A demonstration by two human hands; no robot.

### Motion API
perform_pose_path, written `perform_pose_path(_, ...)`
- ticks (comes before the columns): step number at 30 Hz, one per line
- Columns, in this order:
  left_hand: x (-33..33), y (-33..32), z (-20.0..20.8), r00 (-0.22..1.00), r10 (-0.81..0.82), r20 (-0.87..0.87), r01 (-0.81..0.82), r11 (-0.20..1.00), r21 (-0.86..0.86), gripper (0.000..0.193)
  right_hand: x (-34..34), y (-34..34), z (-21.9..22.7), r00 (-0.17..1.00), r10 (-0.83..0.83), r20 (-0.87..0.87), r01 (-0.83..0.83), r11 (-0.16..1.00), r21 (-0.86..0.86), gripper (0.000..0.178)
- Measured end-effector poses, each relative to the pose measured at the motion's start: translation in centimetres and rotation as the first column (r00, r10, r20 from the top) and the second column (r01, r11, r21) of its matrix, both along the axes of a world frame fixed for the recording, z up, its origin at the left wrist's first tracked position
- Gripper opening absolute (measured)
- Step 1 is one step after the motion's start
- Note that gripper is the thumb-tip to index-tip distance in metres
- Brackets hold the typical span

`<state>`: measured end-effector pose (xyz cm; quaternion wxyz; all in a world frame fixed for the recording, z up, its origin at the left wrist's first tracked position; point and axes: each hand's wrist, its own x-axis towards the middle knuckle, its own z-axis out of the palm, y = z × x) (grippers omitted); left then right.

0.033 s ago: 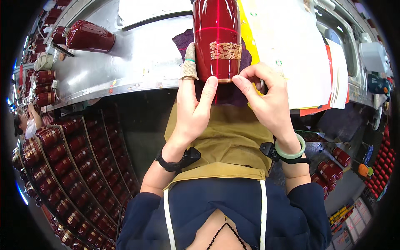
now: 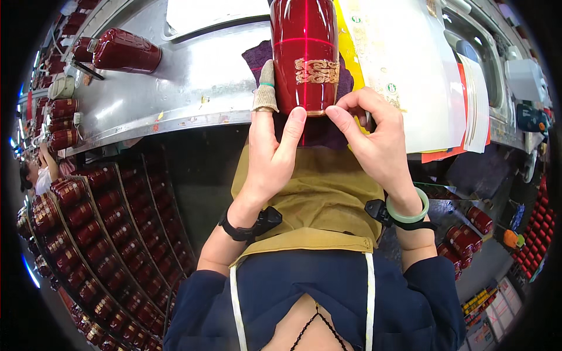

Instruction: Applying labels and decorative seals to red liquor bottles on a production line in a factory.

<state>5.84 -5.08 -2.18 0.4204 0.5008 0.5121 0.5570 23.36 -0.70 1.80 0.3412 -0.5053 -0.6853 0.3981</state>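
A glossy dark red bottle lies on the bench edge with its base toward me. It bears a gold ornamental decoration and a thin gold band at the base, and bright red crossed light lines fall on it. My left hand grips the bottle's lower left side, a cloth finger cot on one finger and the thumb against the base edge. At the base's right corner, my right hand is closed in a pinch. Whatever its fingertips hold is hidden; something dark shows behind them. Under the bottle is a dark purple cloth.
White sheets with gold print lie right of the bottle, over yellow and red ones. Another red bottle lies at the bench's left. A rack of red bottles stands lower left, near another person. A white tray sits at the back.
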Motion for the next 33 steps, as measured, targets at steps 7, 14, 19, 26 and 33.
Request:
perform_pose_path(7,-0.1,0.0,0.2,0.999,0.023,0.045,-0.022,1.0,-0.011,0.063,0.0,0.1,0.1,1.0,0.004,0.025,-0.004,0.999,-0.032,0.021)
perform_pose_path(14,-1.3,-1.6,-1.5,0.799,0.232,-0.555,0.021,0.911,0.412,0.053,-0.1,0.1,0.2,1.0,0.002,0.025,-0.001,0.999,-0.05,0.021)
perform_pose_path(19,-0.6,-1.0,-1.5,0.627,0.356,-0.693,0.093,0.85,0.519,0.051,-0.1,0.1,0.2,1.0,0.004,0.027,-0.003,0.999,-0.036,0.021)
perform_pose_path(26,-1.1,-0.4,-2.1,0.633,0.4,-0.663,0.075,0.82,0.567,0.042,-0.1,0.1,0.2,0.999,0.013,0.03,-0.012,0.999,-0.05,0.022)
perform_pose_path(33,-0.2,0.2,-1.1,0.688,0.497,-0.528,-0.004,0.73,0.683,0.032,-0.1,0.2,0.4,0.996,0.022,0.086,-0.019,0.999,-0.044,0.021)
